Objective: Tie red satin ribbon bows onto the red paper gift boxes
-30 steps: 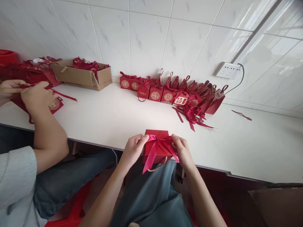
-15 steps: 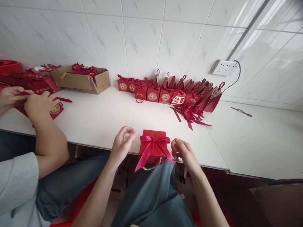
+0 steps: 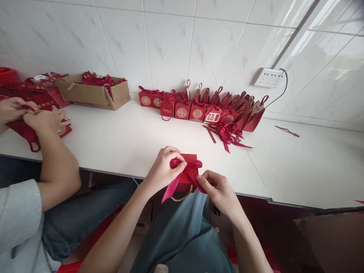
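Observation:
A small red gift box (image 3: 189, 157) stands at the table's front edge before me, with a rope handle (image 3: 182, 198) hanging on its near side. Across its top lies a crimson ribbon bow (image 3: 193, 167) with two tails. My left hand (image 3: 167, 165) is closed on the bow near its knot, covering the left loop in part. Between thumb and fingers of my right hand (image 3: 214, 185) is the ribbon's right tail. The left tail hangs free over the box's front.
Red gift boxes (image 3: 182, 112) stand in rows along the wall, with loose ribbons (image 3: 227, 132) before them. A cardboard box (image 3: 91, 94) of ribbons sits further left. At left, a co-worker's hands (image 3: 42, 119) handle another red box. A power strip (image 3: 269, 77) is on the wall.
Both my hands have moved inward from beside the box and taken hold of the ribbon bow, the left near the knot, the right on a tail. The view has shifted slightly.

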{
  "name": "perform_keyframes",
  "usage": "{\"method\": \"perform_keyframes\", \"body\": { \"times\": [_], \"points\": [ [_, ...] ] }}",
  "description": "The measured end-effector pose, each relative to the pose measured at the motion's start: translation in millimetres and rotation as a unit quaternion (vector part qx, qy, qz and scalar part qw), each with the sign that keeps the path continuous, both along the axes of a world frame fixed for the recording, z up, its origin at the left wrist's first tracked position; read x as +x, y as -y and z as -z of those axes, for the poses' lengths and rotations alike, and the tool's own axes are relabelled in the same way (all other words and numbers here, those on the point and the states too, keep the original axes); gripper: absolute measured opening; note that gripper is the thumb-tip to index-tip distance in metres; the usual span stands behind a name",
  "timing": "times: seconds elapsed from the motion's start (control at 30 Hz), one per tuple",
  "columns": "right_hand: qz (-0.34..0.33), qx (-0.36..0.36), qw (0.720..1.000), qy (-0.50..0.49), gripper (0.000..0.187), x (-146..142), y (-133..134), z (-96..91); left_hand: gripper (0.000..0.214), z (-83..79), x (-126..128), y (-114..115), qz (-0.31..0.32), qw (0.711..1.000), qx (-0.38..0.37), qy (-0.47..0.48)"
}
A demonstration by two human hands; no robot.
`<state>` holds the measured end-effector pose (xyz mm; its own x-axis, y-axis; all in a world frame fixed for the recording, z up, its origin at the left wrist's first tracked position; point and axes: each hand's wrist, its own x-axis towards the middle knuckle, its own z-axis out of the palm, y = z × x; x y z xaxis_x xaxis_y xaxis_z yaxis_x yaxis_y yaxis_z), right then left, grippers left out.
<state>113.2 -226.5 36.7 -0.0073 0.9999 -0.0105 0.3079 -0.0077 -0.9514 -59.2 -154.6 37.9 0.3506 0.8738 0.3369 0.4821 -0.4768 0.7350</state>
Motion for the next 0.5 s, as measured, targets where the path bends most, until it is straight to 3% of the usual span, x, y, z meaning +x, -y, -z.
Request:
{"method": "perform_keyframes", "body": {
  "times": [0.13,0.27,0.5],
  "points": [
    [0.006,-0.026,0.999,0.042,0.042,-8,6,-7.6,0.01,1.7,2,-1,-0.007,1.0,-0.008,0.007],
    [0.005,-0.073,0.994,0.087,0.042,-16,13,-3.9,0.011,1.3,3,-3,0.0,1.0,-0.022,0.021],
    [0.034,-0.028,0.985,0.165,0.045,-15,28,17.8,0.004,-3.2,6,9,-0.023,0.996,-0.039,0.071]
  ]
}}
